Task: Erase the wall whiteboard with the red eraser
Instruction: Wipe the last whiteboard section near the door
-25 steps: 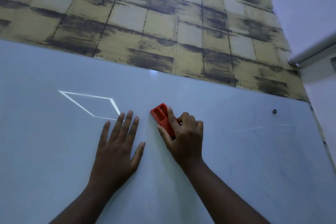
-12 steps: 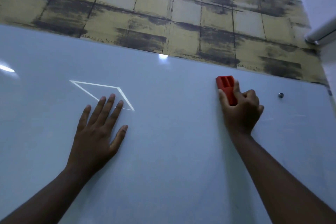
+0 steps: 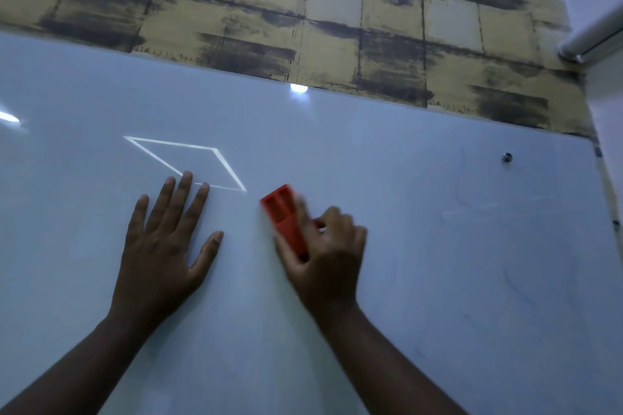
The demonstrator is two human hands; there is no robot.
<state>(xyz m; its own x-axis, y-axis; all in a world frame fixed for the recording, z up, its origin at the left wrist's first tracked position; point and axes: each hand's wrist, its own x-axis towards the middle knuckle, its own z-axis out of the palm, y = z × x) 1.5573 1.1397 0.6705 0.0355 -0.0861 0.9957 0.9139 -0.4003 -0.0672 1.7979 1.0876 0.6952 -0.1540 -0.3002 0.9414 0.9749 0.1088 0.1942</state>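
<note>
The right hand (image 3: 323, 256) gripped the red eraser (image 3: 285, 217) against the whiteboard (image 3: 438, 280) — just right of the left hand (image 3: 161, 246), which lay flat, fingers straight, on the board.

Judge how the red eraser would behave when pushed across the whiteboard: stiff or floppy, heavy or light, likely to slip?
The red eraser looks like hollow moulded plastic with open compartments, so probably stiff and light. The right hand grips it alone, suggesting little weight. On the glossy whiteboard it likely glides easily.
</note>
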